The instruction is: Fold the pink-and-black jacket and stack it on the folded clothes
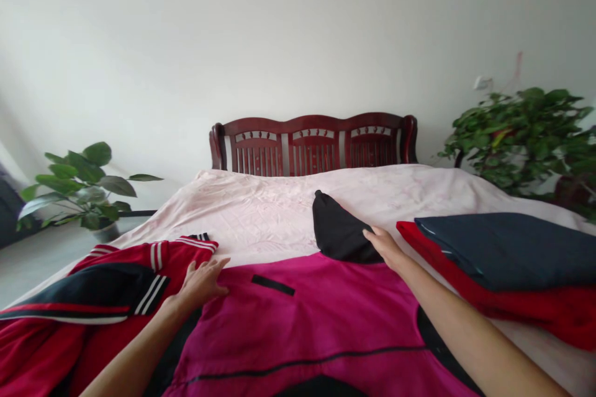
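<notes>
Evidently, head view: the magenta jacket [316, 316] lies spread at 6 o'clock on the bed [261, 211]. Left hand [202, 282] rests flat, fingers splayed; right hand [384, 247] presses the black hood [338, 229], grasping nothing. Smooth outward, keeping the fabric taut.

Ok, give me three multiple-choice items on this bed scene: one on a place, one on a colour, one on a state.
1. Where does the right hand rest?
A. on the black hood of the magenta jacket
B. on the headboard
C. on a plant

2. What colour is the folded garment on top of the stack at the right?
A. white
B. dark navy
C. yellow

3. How is the left hand?
A. clenched around a hanger
B. out of view
C. open and flat on the cloth

Answers: 1 A, its fingers lie on the hood's edge; 2 B, it lies over a red garment; 3 C, fingers spread at the jacket's edge.
</notes>
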`<action>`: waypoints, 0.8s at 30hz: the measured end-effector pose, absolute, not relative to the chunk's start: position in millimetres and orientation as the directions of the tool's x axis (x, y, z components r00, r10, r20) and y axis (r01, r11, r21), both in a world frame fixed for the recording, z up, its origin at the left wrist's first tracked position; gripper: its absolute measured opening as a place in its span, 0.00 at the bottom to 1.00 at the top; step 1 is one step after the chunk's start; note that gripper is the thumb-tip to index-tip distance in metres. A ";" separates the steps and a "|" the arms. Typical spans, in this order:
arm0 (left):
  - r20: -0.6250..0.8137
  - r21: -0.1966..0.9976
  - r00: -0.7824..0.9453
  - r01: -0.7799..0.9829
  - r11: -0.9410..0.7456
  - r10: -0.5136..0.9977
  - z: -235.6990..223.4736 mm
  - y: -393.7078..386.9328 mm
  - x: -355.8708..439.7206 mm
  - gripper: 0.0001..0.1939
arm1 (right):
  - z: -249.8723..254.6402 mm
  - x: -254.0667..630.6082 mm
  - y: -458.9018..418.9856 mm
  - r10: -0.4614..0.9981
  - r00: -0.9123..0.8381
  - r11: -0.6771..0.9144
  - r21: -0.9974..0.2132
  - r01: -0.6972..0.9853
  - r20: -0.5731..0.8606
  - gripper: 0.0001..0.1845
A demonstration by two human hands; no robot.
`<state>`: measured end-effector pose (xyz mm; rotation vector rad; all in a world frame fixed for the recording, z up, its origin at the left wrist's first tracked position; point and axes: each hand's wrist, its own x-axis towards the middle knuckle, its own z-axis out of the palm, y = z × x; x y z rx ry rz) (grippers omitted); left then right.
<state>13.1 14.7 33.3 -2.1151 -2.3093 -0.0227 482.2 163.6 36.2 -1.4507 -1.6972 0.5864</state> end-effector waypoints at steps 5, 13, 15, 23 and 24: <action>0.136 -0.079 0.044 0.996 -0.033 0.990 49.8 -6.1 22.7 0.10 | 36.4 499.5 132.9 0.962 -0.066 0.268 -0.873 0.407 0.264 0.26; 0.183 -0.068 0.249 0.968 -0.240 0.951 11.8 -90.7 11.0 0.14 | 9.4 535.2 67.4 0.974 -0.208 -0.032 -0.963 0.267 -0.090 0.19; 0.162 -0.043 0.246 0.969 -0.243 0.955 10.1 -95.6 9.7 0.16 | 12.1 531.0 62.0 0.969 -0.205 -0.082 -0.961 0.263 -0.139 0.16; 0.124 -0.021 0.161 0.987 -0.160 0.979 18.7 -88.9 5.9 0.14 | 26.2 528.0 51.7 0.983 -0.013 -0.182 -0.979 -0.091 -0.181 0.19; 0.096 -0.018 0.151 0.988 -0.150 0.984 16.8 -92.6 4.7 0.17 | 21.3 535.7 45.4 0.969 -0.081 -0.239 -0.970 -0.046 -0.234 0.19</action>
